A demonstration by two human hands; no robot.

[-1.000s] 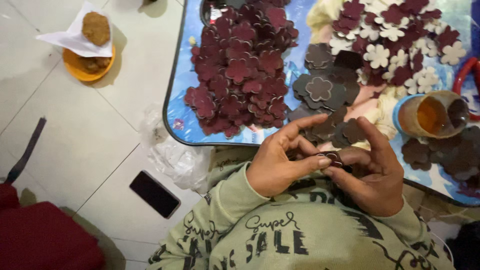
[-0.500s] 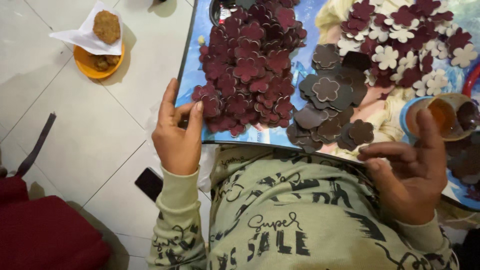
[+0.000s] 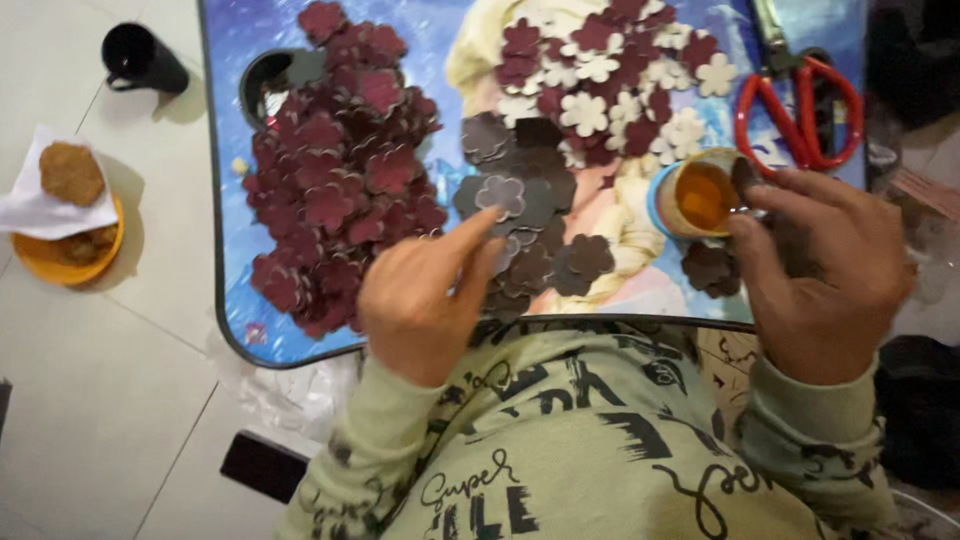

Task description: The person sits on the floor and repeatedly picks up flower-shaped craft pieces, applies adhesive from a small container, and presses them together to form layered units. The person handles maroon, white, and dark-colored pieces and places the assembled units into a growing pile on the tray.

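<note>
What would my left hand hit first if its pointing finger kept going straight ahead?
Most likely the pile of dark brown flower-shaped cutouts. The left hand points up and right at the outlined flower on top; its height above the pile is unclear.

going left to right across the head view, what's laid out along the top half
orange plate with a round brown biscuit on a napkin → black mug → pile of maroon flower cutouts → dark grey-brown flower cutouts → small open pot of amber glue → red-handled scissors
</note>
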